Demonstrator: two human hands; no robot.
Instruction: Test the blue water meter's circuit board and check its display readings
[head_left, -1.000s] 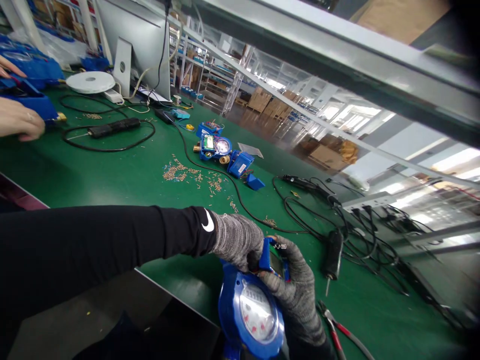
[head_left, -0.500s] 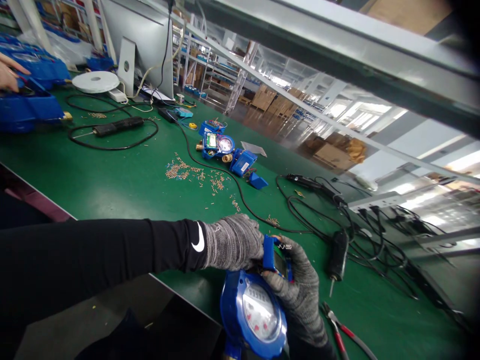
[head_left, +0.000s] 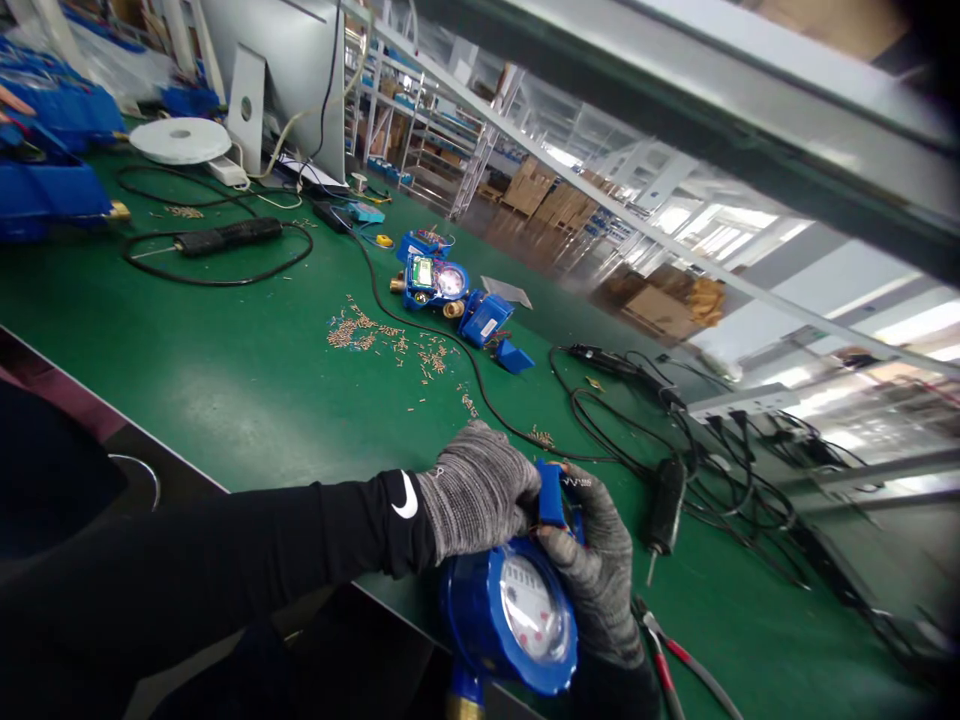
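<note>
I hold a blue water meter (head_left: 517, 620) with a round dial at the near edge of the green bench (head_left: 247, 370). My left hand (head_left: 476, 485), in a grey knit glove with a black sleeve, is closed over the meter's top by a small blue cover piece (head_left: 551, 493). My right hand (head_left: 596, 560), gloved the same way, wraps the meter's right side with fingers curled on it. A brass fitting (head_left: 465, 708) shows under the meter.
Another blue meter with open parts (head_left: 439, 285) and scattered small brass screws (head_left: 375, 335) lie mid-bench. An electric screwdriver (head_left: 664, 505), black cables (head_left: 720, 470), red-handled pliers (head_left: 675, 660), a monitor (head_left: 277, 70), a white disc (head_left: 180, 140) and blue meters (head_left: 45, 190) at far left.
The meter has tilted and shifted slightly lower in my hands; my left hand stays on its top. Another person's hand at far left has left the view.
</note>
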